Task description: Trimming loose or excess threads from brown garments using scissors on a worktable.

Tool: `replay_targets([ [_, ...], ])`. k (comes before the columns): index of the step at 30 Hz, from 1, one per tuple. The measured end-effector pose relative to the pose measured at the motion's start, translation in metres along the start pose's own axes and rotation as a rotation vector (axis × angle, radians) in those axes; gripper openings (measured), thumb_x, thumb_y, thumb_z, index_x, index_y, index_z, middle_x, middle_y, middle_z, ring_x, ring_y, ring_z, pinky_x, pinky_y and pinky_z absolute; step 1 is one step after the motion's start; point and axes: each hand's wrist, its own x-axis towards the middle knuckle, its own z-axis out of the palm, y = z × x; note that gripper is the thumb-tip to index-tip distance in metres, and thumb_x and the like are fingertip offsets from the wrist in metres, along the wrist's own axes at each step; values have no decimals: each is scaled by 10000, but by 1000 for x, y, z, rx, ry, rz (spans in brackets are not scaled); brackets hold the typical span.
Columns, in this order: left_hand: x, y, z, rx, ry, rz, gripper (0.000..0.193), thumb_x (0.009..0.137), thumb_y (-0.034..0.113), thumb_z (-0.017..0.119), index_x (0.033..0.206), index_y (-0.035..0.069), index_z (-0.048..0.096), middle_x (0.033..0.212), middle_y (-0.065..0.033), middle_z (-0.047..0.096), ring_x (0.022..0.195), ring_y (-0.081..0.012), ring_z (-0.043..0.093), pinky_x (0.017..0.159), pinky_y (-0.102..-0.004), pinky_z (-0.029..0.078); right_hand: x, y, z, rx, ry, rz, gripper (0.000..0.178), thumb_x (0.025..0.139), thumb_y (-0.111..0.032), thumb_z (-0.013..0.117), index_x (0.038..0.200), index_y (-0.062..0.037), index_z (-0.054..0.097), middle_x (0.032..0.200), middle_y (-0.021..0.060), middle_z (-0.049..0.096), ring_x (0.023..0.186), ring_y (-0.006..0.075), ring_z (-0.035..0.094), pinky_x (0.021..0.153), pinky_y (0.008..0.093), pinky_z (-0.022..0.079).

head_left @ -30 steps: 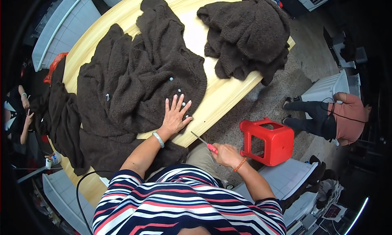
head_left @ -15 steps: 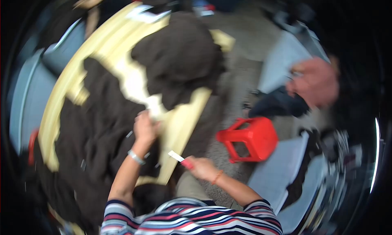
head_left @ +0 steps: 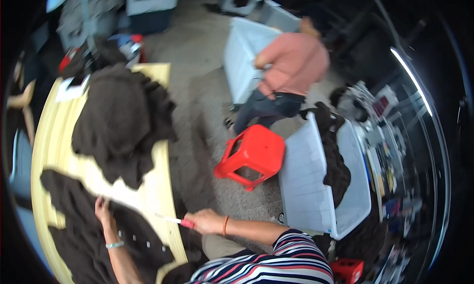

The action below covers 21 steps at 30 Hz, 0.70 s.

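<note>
A dark brown knitted cloth (head_left: 79,244), dotted with several small white tags, spreads over the near part of a pale wooden table (head_left: 165,168). Over its upper edge is my left hand (head_left: 102,212), its fingers drawn together; whatever they pinch is too small or blurred to make out. To the right, above the table's edge, my right hand (head_left: 206,221) grips a red-handled knife (head_left: 170,219), its narrow pale blade pointing left toward the cloth. The knife is apart from the cloth. Farther up the table lies a big heap of dark brown cloth (head_left: 116,123).
A red plastic stool (head_left: 261,151) stands on the floor right of the table. Beyond it a person in a pink top (head_left: 296,59) bends at a pale wheeled bin (head_left: 242,62). Another pale bin (head_left: 306,180) with dark cloth over its rim is at right.
My view has swung to the right, so the table and cloth sit farther left and the bins show more fully. The knife is still in my right hand.
</note>
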Motion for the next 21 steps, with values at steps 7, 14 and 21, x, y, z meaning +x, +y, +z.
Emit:
replay_targets([
  [7,-136,-43,12,-380,74,-26,449,762,-81,703,1160,11,517,823,29,532,721,-104,550,764,-269,513,14,-53,-52,-83,-195,-111,194,872,-252,575,979,-90,580,741,201,656,716,398,651,642,513,507],
  [14,-181,-48,5,-494,39,-109,258,847,-61,628,1101,-26,600,1015,-61,656,889,-148,626,834,-269,509,46,-96,-24,-248,-375,-149,220,877,-248,556,1018,-81,582,743,236,644,738,419,644,702,525,501],
  [21,-185,-36,4,-454,13,-82,196,857,-41,620,1053,-29,625,991,-49,663,843,-116,616,785,-243,501,66,-99,-21,-263,-418,-224,239,888,-253,556,1001,-43,570,760,241,647,750,407,650,675,495,506],
])
